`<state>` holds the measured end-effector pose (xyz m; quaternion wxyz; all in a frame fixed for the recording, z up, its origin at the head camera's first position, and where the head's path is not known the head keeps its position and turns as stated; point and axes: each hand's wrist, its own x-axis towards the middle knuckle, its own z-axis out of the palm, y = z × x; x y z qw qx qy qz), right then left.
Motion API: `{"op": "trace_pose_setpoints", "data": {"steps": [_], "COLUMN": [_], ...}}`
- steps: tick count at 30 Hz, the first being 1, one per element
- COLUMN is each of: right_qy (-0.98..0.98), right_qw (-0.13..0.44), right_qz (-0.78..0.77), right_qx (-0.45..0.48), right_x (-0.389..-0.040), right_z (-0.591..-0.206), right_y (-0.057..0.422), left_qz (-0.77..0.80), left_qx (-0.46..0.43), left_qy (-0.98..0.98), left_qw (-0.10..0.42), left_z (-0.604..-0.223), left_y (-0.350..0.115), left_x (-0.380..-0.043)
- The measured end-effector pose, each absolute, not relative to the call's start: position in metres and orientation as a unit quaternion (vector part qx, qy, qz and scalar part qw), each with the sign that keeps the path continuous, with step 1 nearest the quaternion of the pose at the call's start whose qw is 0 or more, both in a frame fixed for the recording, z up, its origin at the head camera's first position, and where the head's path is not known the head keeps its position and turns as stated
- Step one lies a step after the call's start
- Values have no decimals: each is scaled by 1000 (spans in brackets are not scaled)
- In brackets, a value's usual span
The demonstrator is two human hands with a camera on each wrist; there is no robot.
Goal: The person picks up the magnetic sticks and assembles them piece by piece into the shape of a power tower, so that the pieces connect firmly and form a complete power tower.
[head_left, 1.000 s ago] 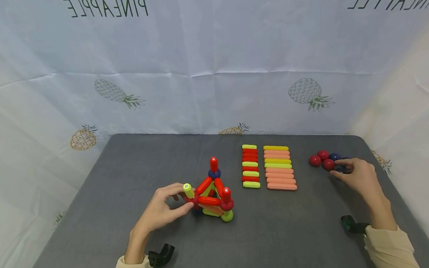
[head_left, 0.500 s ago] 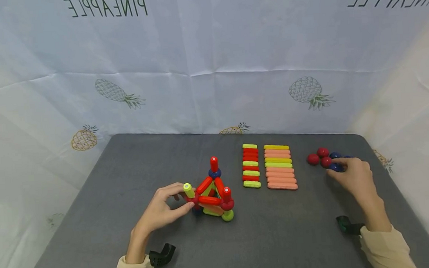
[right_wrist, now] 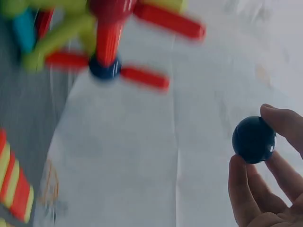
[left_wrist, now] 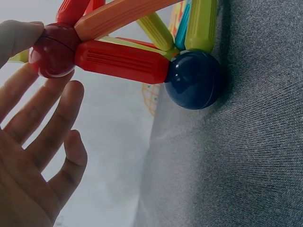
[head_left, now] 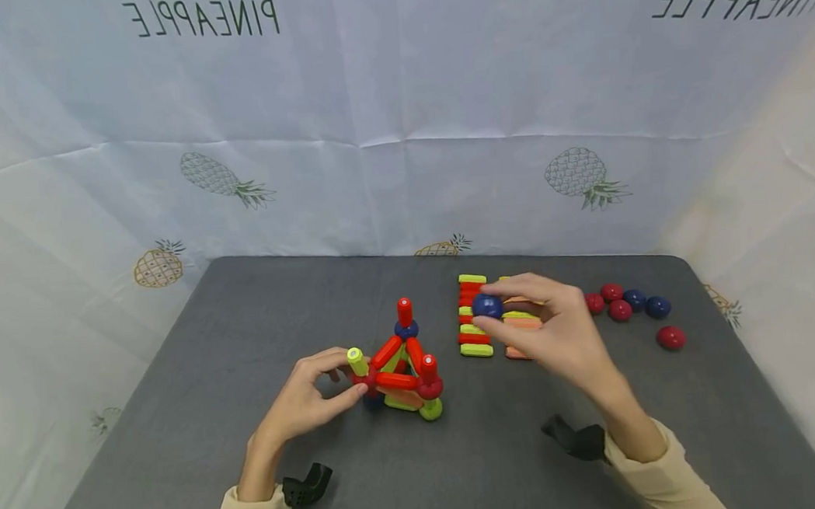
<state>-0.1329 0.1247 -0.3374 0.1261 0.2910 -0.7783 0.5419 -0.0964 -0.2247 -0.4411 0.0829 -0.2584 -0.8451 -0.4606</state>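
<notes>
A frame of colored rods and balls (head_left: 397, 381) stands on the grey table, with short rods pointing up from its top balls. My left hand (head_left: 311, 393) pinches one of its upper corners, a dark red ball (left_wrist: 54, 49), between thumb and fingers. Below that corner a dark blue ball (left_wrist: 195, 79) rests on the table. My right hand (head_left: 559, 327) holds a loose blue ball (head_left: 487, 306) between thumb and fingertips, raised to the right of the frame. In the right wrist view the same blue ball (right_wrist: 254, 140) shows apart from the frame.
A column of short red and yellow-green rods (head_left: 476, 339) lies right of the frame. Longer rods (head_left: 520, 321) lie beside it, partly hidden by my right hand. Farther right are several red balls (head_left: 619, 310) and blue balls (head_left: 657, 307). A white cloth (head_left: 370, 93) hangs behind the table.
My right hand has picked up a blue ball from the group at the right and carried it left toward the frame. My left hand has stayed in place.
</notes>
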Motion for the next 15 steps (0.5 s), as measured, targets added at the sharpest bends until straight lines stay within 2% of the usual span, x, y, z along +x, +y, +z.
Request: {"op": "trace_pose_setpoints", "data": {"steps": [6,15], "right_qy": [-761,-781], "right_qw": [76,72], "right_qz": [532,501], "right_qx": [363,365], "right_x": [-120,-117], "right_z": [-350,-355], "right_y": [82,72], "left_qz": [-458,-457], "left_qx": [-257,-255], "left_qy": [-847,-849], "left_qw": [79,78], "left_z": [-442,-440], "left_y": [-223,-224], "left_x": [-97,-98]}}
